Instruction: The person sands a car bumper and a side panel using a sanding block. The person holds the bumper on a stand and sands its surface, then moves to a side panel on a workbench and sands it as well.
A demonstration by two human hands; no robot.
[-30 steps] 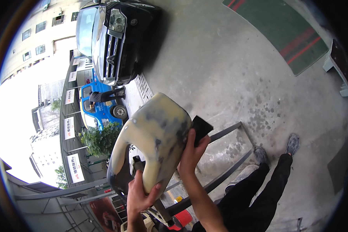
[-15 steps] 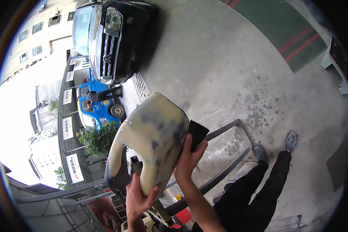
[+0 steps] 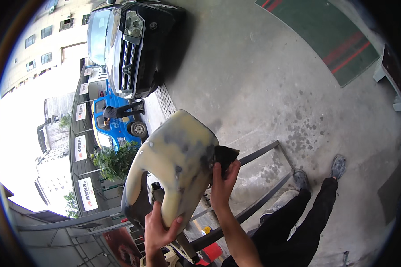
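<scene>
A curved, hollow shell part (image 3: 171, 144), cream-yellow with grey and black patches like sanded filler, sits tilted in front of me; it resembles a car mirror housing. A notch cuts into its lower left side. My left hand (image 3: 159, 229) grips its lower end, thumb on the outer face and fingers partly hidden behind the edge. At the right edge, my right hand (image 3: 223, 184) pinches a black sheet (image 3: 227, 155) that looks like sandpaper and bends against the shell's surface. Behind the shell are dark metal bars (image 3: 258, 204) of a stand.
Grey concrete floor (image 3: 254, 80) bears dark wet spots. A black car (image 3: 138, 49) stands at the upper left, near a blue car (image 3: 116, 118) with a person beside it. Legs in black trousers (image 3: 294, 222) are at lower right. A red container (image 3: 213, 251) stands below.
My right hand has shifted slightly right and down the shell's edge, and the black sheet now bends more over the surface. My left hand keeps its grip.
</scene>
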